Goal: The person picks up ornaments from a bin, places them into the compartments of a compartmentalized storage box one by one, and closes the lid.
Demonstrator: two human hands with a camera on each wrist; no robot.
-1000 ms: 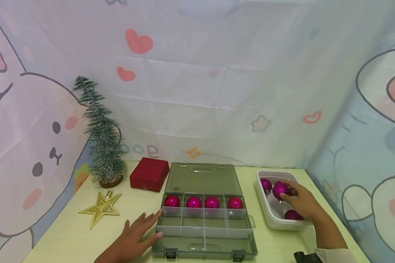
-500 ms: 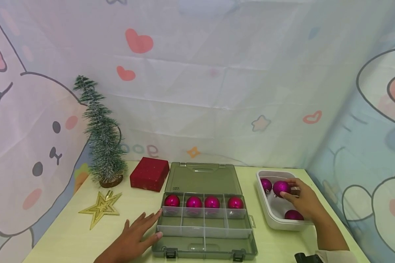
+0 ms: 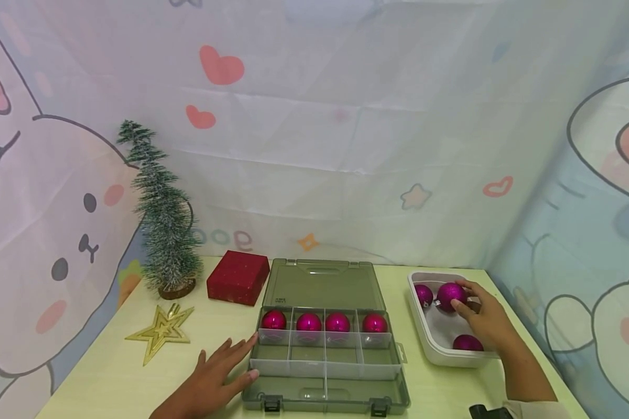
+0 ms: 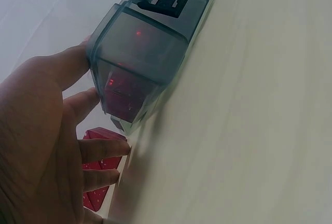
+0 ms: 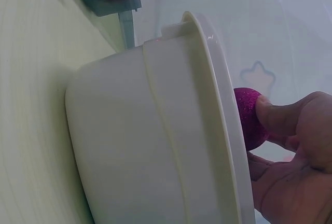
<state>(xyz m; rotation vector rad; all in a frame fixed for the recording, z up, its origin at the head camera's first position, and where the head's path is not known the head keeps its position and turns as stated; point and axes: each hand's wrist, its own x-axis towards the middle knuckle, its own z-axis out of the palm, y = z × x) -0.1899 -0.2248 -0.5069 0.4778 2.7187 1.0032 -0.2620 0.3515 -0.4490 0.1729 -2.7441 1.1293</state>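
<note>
Right hand [image 3: 484,317]: the magenta glitter ball [image 3: 451,297] is being pinched between thumb and fingers, the grip being clamped on its right side.
Magenta glitter ball: it is being held within the outline of the white bin [image 3: 451,358], its silver cap being pointed left; in the right wrist view it is being shown above the rim. Whether the bin's floor is being touched cannot be told.
White bin: 2 more balls are being contained, a back-left ball [image 3: 423,295] and a front-right ball [image 3: 467,343].
Left hand [image 3: 217,372]: the left edge of the divided case [image 3: 288,385] is being touched by thumb and index finger, the grip being spread, with fingers apart.
Divided case: 4 shiny pink balls [image 3: 308,322] are being held in the back row, 1 per compartment; the lid [image 3: 322,285] is being laid back toward the printed backdrop [image 3: 346,145].
Counter [image 3: 99,378]: to the case's left, a red box [image 3: 238,277], a small frosted tree [image 3: 162,233] and a gold star [image 3: 162,333] are being supported, the star being laid flat before the tree.
</note>
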